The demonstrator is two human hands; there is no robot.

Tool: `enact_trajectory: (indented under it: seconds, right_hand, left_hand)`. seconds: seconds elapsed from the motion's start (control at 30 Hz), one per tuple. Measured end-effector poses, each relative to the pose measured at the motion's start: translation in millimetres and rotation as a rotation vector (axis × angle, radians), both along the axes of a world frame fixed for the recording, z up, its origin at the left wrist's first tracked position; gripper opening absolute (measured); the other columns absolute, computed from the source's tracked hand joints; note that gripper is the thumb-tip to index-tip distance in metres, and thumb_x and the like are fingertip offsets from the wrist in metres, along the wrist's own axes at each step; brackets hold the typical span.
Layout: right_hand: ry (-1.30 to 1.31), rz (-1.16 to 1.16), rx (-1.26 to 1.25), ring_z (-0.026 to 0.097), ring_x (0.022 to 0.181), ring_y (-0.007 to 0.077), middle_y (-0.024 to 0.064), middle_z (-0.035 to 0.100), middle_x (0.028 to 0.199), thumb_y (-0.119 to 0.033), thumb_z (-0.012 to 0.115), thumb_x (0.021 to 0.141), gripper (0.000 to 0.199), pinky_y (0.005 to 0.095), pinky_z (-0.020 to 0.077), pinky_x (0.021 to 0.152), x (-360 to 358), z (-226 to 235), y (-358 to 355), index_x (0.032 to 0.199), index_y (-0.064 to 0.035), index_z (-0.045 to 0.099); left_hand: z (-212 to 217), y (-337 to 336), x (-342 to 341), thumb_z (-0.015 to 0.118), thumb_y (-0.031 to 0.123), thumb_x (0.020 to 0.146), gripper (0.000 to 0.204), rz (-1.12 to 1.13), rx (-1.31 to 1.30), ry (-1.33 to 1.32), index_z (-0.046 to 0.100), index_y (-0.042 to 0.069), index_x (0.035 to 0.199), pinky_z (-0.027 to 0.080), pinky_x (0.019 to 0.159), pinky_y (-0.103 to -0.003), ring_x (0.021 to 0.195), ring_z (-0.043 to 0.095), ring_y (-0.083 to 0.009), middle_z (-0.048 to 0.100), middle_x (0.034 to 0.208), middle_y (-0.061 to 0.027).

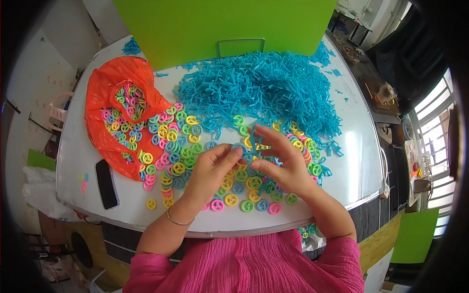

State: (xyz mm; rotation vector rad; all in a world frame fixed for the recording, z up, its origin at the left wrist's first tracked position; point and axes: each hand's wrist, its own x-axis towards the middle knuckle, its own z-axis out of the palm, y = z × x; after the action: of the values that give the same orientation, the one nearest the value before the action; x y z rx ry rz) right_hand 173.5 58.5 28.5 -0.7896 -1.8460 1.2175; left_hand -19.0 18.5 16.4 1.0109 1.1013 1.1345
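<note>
Over the middle of the white table, my left hand pinches a small blue plastic wheel between thumb and fingers. Close beside it on the right, my right hand holds a thin, branched blue plastic piece upright between thumb and forefinger. The piece and the wheel meet or nearly meet; their overlap hides whether they are joined. Beneath both hands spread many small spoked wheels in pink, yellow, green and blue, partly covered by my fingers.
A large heap of blue branched pieces fills the far side, before a green board with a metal handle. At left, an open red plastic bag spills wheels. A dark phone lies near the table's left front edge.
</note>
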Motion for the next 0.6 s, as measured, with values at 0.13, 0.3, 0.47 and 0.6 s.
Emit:
enact_trajectory:
  seconds: [0.13,0.3,0.47,0.6]
  right_hand:
    - [0.314,-0.07,-0.327,0.059,0.105,0.0161,0.007,0.062,0.11,-0.003,0.065,0.087,0.038,0.0283,0.05,0.083,0,-13,0,0.122,-0.0025,0.052]
    - [0.396,-0.154,-0.413,0.061,0.097,0.0127,0.0033,0.062,0.099,-0.005,0.061,0.09,0.027,0.0257,0.0492,0.077,5,4,9,0.116,-0.003,0.056]
    - [0.41,-0.109,-0.611,0.061,0.094,0.0104,0.0029,0.062,0.102,-0.007,0.062,0.09,0.022,0.0246,0.0485,0.076,7,-8,12,0.112,-0.0035,0.059]
    - [0.368,-0.113,-0.644,0.061,0.086,0.0085,0.0016,0.064,0.099,-0.01,0.065,0.088,0.021,0.0224,0.0489,0.072,6,-20,10,0.109,-0.0043,0.062]
  left_hand:
    - [-7,0,2,0.059,0.025,0.094,0.026,0.006,0.065,0.134,0.065,0.0,0.095,0.046,0.069,-0.026,0.075,0.058,-0.0108,0.065,0.085,-0.0035]
    - [-14,22,-45,0.068,0.018,0.084,0.022,0.238,0.293,1.001,0.065,0.005,0.102,0.047,0.072,-0.031,0.078,0.059,-0.0165,0.063,0.083,-0.0065]
    - [-22,25,-46,0.075,0.014,0.074,0.028,0.162,0.462,1.27,0.065,0.005,0.098,0.048,0.071,-0.036,0.081,0.06,-0.0262,0.063,0.084,-0.0107]
    - [-9,22,-29,0.074,0.012,0.077,0.026,0.142,0.258,0.988,0.065,0.006,0.1,0.048,0.065,-0.03,0.076,0.063,-0.0171,0.064,0.084,-0.008]
